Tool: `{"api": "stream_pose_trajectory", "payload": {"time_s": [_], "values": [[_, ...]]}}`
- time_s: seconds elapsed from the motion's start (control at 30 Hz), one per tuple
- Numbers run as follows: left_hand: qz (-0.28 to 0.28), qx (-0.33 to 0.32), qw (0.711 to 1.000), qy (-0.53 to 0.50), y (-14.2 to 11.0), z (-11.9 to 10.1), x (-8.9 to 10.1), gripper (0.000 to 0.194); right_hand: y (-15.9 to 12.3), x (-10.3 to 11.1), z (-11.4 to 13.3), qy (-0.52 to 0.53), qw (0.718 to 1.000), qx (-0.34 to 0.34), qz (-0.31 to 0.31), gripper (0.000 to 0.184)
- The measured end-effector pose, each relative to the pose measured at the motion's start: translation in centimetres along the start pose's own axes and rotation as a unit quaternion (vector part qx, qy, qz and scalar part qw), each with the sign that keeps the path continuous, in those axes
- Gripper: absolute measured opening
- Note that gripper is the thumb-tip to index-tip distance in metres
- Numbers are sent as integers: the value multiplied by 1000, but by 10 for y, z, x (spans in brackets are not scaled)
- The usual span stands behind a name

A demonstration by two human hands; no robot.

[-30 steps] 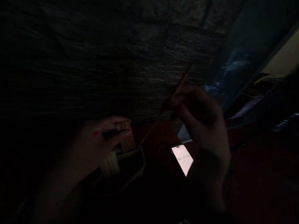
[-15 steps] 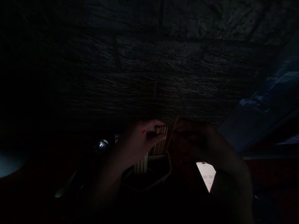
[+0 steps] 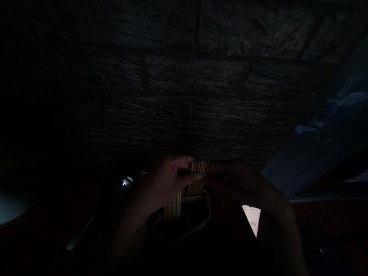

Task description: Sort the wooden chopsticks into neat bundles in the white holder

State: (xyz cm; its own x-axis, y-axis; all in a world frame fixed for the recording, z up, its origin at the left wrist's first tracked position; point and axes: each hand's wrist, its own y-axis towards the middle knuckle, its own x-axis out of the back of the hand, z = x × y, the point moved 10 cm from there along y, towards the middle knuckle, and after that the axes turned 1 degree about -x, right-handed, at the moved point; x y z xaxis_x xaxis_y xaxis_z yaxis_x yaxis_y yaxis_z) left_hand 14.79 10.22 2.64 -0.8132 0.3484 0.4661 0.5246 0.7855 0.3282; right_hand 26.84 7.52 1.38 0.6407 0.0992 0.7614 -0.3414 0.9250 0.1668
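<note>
In dim light, a row of several thin wooden sticks [image 3: 200, 186] stands upright at the far rim of an angular open container [image 3: 209, 209]. My left hand [image 3: 174, 173] pinches the row, thumb in front and fingers behind. Red marks show on the back of this hand. My right hand [image 3: 227, 177] is closed at the row's right edge, fingertips at the last stick; shadow hides most of its fingers. Another group of pale sticks [image 3: 173, 206] stands at the container's left side, partly behind my left wrist.
A lit phone [image 3: 253, 218] showing digits lies right of the container, partly covered by my right forearm. A shiny round object [image 3: 125, 183] sits to the left. Behind rises a stone-block wall [image 3: 178, 78]; a bluish panel [image 3: 316, 129] leans at right. A pale rounded shape [image 3: 1, 205] is far left.
My right hand has moved left with a slanted stick, which now stands against the row's right end. My left hand keeps its pinch. The view has shifted slightly.
</note>
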Motion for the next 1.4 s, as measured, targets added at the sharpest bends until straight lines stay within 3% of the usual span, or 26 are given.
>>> {"api": "stream_pose_trajectory", "payload": {"time_s": [0.53,0.73,1.1,1.4], "values": [[-13,-11,1000,-11,1,1,-2,8,0,-3,2,39,999,11,4,20],[25,3,999,21,0,3,-5,12,2,-3,5,22,1000,21,3,19],[30,19,999,31,-1,8,-6,14,-1,-1,10,4,1000,23,2,19],[40,11,999,30,0,5,-8,14,1,-8,1,19,999,6,30,17]]}}
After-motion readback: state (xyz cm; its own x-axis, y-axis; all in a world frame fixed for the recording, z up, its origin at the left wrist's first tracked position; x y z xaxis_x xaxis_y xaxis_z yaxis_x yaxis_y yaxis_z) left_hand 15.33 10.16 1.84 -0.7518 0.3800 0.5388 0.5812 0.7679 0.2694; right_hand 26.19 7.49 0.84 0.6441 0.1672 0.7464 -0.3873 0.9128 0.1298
